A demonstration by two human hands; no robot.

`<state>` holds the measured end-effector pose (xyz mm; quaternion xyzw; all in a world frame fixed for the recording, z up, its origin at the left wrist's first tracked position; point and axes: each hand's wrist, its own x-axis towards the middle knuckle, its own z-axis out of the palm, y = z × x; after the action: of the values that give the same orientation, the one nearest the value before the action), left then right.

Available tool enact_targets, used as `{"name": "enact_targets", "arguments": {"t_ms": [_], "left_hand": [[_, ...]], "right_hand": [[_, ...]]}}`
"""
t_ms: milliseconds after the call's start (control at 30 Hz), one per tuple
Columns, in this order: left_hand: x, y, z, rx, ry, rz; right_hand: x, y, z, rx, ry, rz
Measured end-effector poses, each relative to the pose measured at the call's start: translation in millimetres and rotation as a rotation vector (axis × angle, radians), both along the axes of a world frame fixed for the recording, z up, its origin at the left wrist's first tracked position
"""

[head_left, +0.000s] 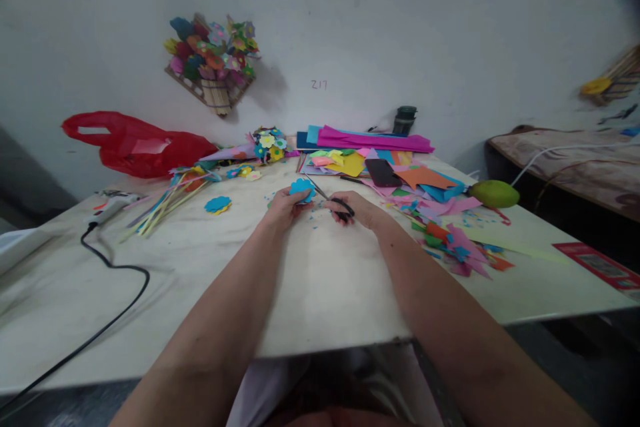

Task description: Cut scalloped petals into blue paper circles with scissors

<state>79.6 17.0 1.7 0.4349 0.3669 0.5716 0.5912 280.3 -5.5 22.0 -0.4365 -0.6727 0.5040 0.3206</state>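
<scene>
My left hand (284, 208) is closed on a blue flower cutout (302, 189) with a scalloped edge, held just above the table. In my right hand (356, 207) is a pair of scissors (343, 207) with dark handles, my fingers wrapped round the loops. The blades point up and left, close beside the flower's right edge; whether they touch it I cannot tell. Tiny blue paper scraps (314, 219) lie below and around my hands. To the left rest blue and yellow flower cutouts (218, 204), one on the other.
A glue gun (111, 208) with a black cord lies at left, near a red plastic bag (145, 147) and thin sticks (163, 203). Coloured sheets (375, 140), a phone (383, 173) and many paper scraps (457, 243) cover the back and right of the table (340, 293).
</scene>
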Motion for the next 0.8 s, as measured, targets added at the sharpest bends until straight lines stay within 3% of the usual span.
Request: {"name": "enact_targets", "arguments": {"t_ms": [800], "left_hand": [[1.0,2.3,-1.9,0.006,-0.027,-0.013]], "right_hand": [[-1.8,1.6,-3.3,0.046,-0.042,0.009]]}}
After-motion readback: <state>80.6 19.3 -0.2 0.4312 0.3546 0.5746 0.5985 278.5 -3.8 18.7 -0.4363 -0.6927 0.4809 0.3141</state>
